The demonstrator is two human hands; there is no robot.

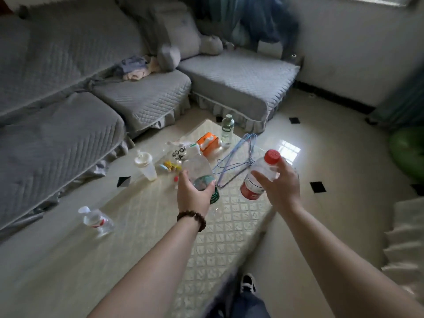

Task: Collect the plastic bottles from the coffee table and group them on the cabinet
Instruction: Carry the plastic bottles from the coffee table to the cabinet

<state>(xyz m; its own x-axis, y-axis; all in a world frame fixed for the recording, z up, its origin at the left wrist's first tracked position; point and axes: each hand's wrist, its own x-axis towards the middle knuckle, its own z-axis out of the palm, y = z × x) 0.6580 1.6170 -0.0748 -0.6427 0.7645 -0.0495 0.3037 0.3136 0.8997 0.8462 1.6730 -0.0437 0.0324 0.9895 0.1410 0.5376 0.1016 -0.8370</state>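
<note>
We hold a clear green-labelled bottle (pixel 202 177) in our left hand (pixel 191 195) and a red-capped bottle (pixel 260 175) in our right hand (pixel 278 185). A crushed bottle (pixel 97 220) lies at the coffee table's (pixel 215 249) left edge, nearer the left hand, while an upright one (pixel 227 129) stands at the far corner.

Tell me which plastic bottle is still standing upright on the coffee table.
The green-capped bottle at the far end, beside the orange tissue pack. Two others are held in hands, and one lies on the floor.

Clear, glossy plastic is seen in the red-capped bottle (pixel 257 177) and the green-labelled bottle (pixel 202 173). The desk (pixel 220 237) is covered in shiny embossed plastic sheeting. The sofa (pixel 68 92) is clad in matt quilted grey cloth.
</note>
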